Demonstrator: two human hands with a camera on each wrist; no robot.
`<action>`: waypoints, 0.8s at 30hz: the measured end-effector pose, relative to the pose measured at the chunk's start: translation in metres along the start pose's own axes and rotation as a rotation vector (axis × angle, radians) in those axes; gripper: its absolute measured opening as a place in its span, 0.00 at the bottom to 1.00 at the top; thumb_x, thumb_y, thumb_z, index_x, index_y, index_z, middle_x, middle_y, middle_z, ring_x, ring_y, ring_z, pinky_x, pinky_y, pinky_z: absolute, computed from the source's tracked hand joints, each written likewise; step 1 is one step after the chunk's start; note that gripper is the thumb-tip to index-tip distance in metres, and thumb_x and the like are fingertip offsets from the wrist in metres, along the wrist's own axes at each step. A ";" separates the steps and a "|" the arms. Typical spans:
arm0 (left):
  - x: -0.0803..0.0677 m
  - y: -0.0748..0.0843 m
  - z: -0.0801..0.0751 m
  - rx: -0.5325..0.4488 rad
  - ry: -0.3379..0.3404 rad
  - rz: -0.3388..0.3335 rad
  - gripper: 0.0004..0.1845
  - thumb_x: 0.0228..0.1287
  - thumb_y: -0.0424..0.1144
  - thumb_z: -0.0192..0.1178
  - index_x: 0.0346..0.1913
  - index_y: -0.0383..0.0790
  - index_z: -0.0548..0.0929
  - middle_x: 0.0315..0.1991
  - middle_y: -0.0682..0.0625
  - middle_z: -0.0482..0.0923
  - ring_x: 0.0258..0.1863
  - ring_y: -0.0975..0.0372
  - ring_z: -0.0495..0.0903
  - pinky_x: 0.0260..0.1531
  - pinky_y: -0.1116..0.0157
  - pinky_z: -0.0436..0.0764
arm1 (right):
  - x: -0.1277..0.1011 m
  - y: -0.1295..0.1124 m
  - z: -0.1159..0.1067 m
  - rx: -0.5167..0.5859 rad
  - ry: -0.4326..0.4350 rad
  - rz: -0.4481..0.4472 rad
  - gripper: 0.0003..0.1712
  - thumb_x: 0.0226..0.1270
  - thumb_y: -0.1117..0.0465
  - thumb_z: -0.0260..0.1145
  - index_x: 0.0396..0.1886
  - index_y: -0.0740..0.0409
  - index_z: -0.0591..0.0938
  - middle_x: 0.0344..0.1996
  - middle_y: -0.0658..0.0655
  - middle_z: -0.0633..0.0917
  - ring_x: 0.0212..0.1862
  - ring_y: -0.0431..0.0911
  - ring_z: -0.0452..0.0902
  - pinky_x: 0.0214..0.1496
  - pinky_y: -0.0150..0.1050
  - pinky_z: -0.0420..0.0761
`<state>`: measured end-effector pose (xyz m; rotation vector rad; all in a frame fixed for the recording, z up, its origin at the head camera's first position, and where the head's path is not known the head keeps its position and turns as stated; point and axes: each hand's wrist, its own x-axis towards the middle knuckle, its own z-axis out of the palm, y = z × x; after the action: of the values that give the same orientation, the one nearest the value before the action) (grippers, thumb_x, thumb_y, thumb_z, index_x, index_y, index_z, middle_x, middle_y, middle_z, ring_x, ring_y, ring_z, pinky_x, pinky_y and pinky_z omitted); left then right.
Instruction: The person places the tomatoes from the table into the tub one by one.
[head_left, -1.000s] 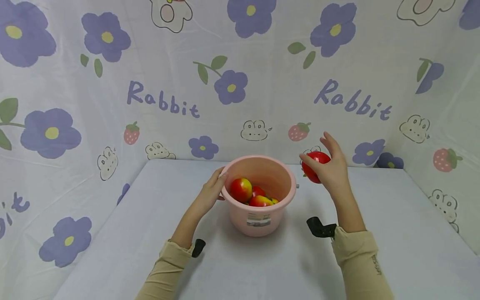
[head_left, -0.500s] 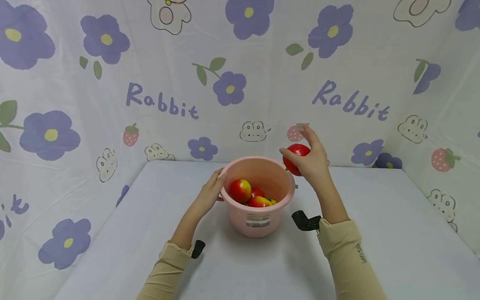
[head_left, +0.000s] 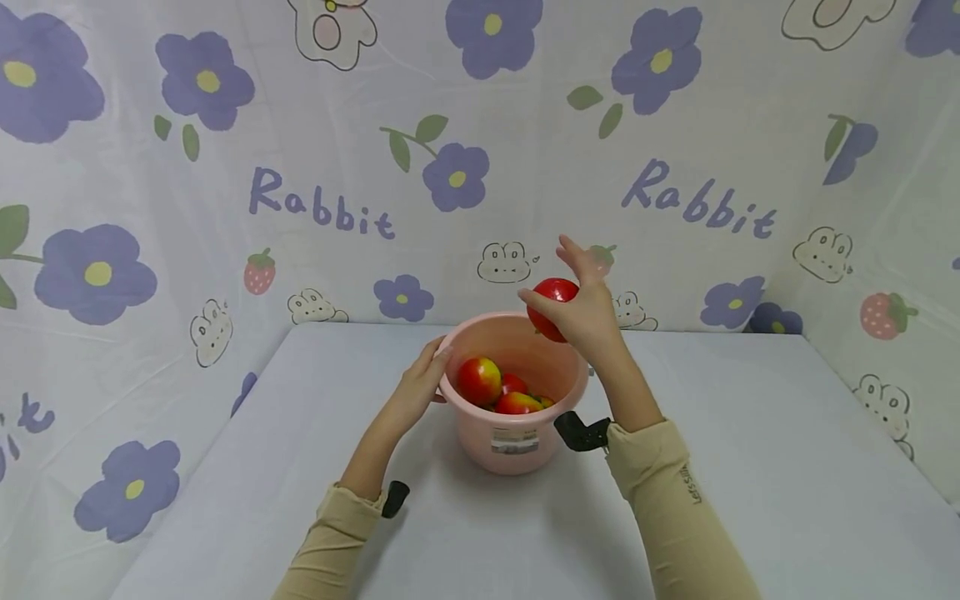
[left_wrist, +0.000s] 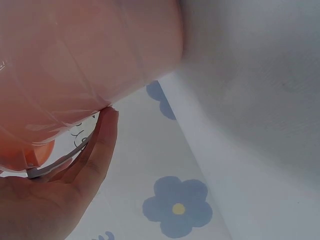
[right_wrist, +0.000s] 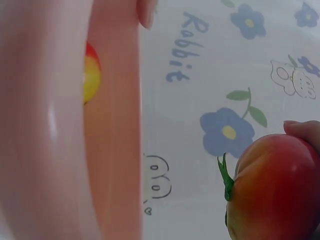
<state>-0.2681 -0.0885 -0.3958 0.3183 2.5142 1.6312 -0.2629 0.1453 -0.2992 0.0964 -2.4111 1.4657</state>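
A pink plastic bucket (head_left: 512,442) stands upright, its label facing me. My left hand (head_left: 414,389) holds its left rim, thumb on top. In the left wrist view, the fingers (left_wrist: 100,150) reach along the outside wall beside the grey bail handle (left_wrist: 62,161). My right hand (head_left: 596,312) grips a red tomato (head_left: 551,310) above the bucket's far right rim. Its green stem leaves (right_wrist: 226,177) show in the right wrist view. Inside the bucket lie a red-and-yellow round fruit (head_left: 479,381), a plain red one (head_left: 513,384) and a longer red-yellow fruit (head_left: 519,403).
The bucket stands on a white-covered table (head_left: 480,533). A white curtain (head_left: 337,267) printed with purple flowers, rabbits and strawberries rises behind the table and along its sides. A black wrist camera mount (head_left: 581,432) on the right sleeve overlaps the bucket's right side in the head view.
My right hand has carried the tomato leftward and slightly up, from right of the bucket to over its far right rim. The left hand and the bucket have stayed in place.
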 end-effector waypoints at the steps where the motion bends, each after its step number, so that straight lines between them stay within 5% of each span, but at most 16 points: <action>1: 0.000 0.000 0.000 -0.002 -0.004 -0.003 0.30 0.78 0.54 0.36 0.76 0.45 0.56 0.71 0.40 0.65 0.53 0.49 0.79 0.47 0.56 0.85 | 0.000 -0.001 0.002 -0.001 -0.007 -0.001 0.52 0.57 0.54 0.74 0.77 0.38 0.56 0.75 0.50 0.64 0.74 0.58 0.60 0.63 0.57 0.76; 9: 0.005 -0.012 0.000 -0.008 0.019 0.024 0.31 0.76 0.60 0.37 0.75 0.51 0.59 0.70 0.43 0.68 0.52 0.50 0.79 0.45 0.58 0.85 | -0.001 -0.007 0.012 -0.024 -0.079 0.009 0.53 0.57 0.50 0.73 0.77 0.35 0.53 0.76 0.50 0.62 0.74 0.58 0.60 0.61 0.57 0.77; 16: 0.003 -0.013 -0.003 -0.007 0.033 0.023 0.30 0.75 0.60 0.38 0.74 0.52 0.60 0.69 0.43 0.69 0.51 0.50 0.80 0.44 0.59 0.85 | -0.004 -0.007 0.012 -0.050 -0.119 0.009 0.50 0.62 0.44 0.68 0.78 0.37 0.52 0.77 0.51 0.58 0.78 0.56 0.50 0.70 0.69 0.59; 24: 0.004 -0.014 -0.003 -0.003 0.016 0.019 0.31 0.75 0.60 0.38 0.74 0.51 0.59 0.69 0.43 0.68 0.53 0.50 0.79 0.45 0.58 0.85 | -0.014 0.011 -0.006 -0.122 -0.123 0.017 0.45 0.67 0.39 0.61 0.78 0.37 0.52 0.78 0.52 0.56 0.79 0.56 0.48 0.72 0.69 0.55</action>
<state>-0.2742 -0.0959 -0.4073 0.3314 2.5276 1.6515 -0.2504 0.1544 -0.3103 0.1421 -2.5996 1.3522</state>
